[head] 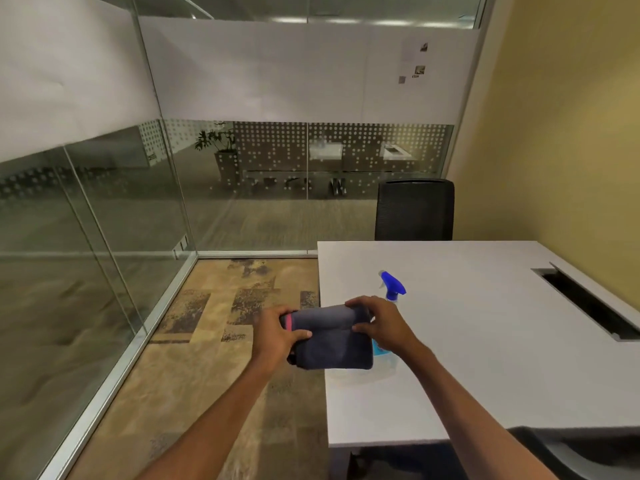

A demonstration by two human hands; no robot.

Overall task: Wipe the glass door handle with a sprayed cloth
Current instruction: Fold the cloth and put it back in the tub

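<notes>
White table (467, 341) edge | left hand (277, 336), right hand (382, 323) pinching cloth (332, 341) | carpet open

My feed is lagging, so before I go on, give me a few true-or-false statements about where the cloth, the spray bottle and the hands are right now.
1. Both hands hold the folded dark cloth. True: the left hand grips its left end and the right hand its right end.
2. The spray bottle lies on the floor. False: it stands upright on the white table, partly hidden behind the cloth and right hand.
3. The bottle's trigger head is red. False: it is blue.
4. A black chair stands at the far side of the table. True.
5. The fingers are wiping the door handle. False: no door handle shows in this view.
</notes>
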